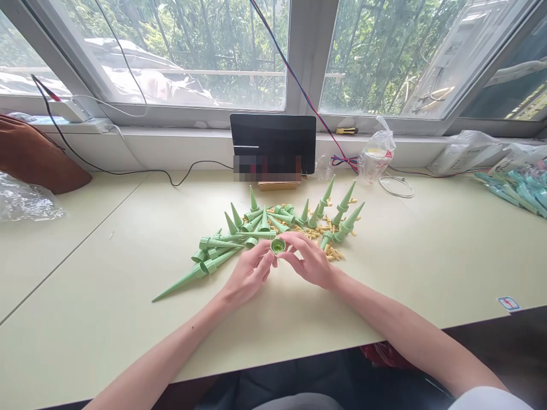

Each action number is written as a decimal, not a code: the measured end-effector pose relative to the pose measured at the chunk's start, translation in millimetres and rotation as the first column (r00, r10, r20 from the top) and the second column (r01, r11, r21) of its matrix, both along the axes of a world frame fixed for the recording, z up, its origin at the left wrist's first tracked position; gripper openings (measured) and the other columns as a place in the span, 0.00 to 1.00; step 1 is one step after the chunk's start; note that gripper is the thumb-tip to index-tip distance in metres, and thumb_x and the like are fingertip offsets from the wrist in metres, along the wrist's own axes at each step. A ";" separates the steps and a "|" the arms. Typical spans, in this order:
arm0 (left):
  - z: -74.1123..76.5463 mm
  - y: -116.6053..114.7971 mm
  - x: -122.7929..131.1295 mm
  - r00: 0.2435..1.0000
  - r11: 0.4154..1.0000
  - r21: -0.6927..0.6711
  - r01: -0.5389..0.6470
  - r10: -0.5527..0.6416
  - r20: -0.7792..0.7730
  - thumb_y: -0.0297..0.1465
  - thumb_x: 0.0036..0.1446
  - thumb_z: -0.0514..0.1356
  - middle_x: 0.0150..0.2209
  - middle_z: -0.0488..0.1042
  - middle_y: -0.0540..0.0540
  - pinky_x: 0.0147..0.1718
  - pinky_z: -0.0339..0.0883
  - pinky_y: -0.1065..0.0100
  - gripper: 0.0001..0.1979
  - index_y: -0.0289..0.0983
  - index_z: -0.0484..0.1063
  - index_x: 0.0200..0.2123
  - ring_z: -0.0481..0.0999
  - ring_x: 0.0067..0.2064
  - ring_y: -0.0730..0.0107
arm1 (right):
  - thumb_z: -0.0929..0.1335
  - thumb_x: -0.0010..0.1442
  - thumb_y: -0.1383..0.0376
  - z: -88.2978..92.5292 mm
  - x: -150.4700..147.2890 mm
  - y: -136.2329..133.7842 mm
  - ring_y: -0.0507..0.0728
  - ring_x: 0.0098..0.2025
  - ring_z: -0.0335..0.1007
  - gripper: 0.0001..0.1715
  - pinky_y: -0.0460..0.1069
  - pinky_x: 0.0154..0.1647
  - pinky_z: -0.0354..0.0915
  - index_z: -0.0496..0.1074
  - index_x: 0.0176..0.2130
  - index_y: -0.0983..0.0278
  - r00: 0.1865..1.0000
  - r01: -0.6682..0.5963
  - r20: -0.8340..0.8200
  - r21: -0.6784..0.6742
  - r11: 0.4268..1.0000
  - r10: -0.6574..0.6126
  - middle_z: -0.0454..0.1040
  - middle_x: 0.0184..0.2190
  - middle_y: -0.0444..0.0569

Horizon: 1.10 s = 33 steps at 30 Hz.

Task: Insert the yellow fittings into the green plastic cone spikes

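Between my two hands is a green plastic spike, its round hollow end turned up toward me. My left hand pinches it from the left side, fingers closed. From the right, my right hand grips the same piece with its thumb and fingertips. Just behind lies a pile of green cone-shaped spikes, some lying down and some standing point up. Small tan pegs are scattered at the right of the pile. Several upright green spikes there have tan pegs sticking out of their sides.
A dark-screened tablet leans at the back on a cardboard stand. A bagged cup, a coiled white cable and a yellow cutter are at the back right. Bagged green parts lie far right, a brown bag far left.
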<state>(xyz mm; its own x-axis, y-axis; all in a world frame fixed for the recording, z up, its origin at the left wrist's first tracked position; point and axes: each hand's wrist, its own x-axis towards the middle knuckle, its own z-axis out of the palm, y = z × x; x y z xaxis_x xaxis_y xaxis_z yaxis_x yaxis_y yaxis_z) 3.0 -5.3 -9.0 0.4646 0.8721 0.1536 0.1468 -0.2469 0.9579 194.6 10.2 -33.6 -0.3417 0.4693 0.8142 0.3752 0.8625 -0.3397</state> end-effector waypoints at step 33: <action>-0.2 11.2 3.4 0.952 0.877 -0.461 -0.137 0.246 0.184 0.49 0.55 0.64 0.28 0.70 0.50 0.14 0.52 0.75 0.22 0.34 0.73 0.39 0.58 0.18 0.82 | 0.63 0.68 0.66 -5.6 1.2 9.2 0.53 0.27 0.69 0.11 0.48 0.34 0.68 0.69 0.50 0.63 0.905 0.378 0.318 -0.291 0.879 -0.284 0.74 0.39 0.50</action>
<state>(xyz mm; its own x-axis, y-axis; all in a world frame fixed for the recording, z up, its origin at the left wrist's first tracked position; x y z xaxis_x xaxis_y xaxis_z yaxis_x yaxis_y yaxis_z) 6.4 5.9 -9.2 0.2802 0.9422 -0.1836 -0.0895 0.2161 0.9723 195.8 19.4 -39.2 -0.2920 0.8217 0.4894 0.7322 0.5213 -0.4383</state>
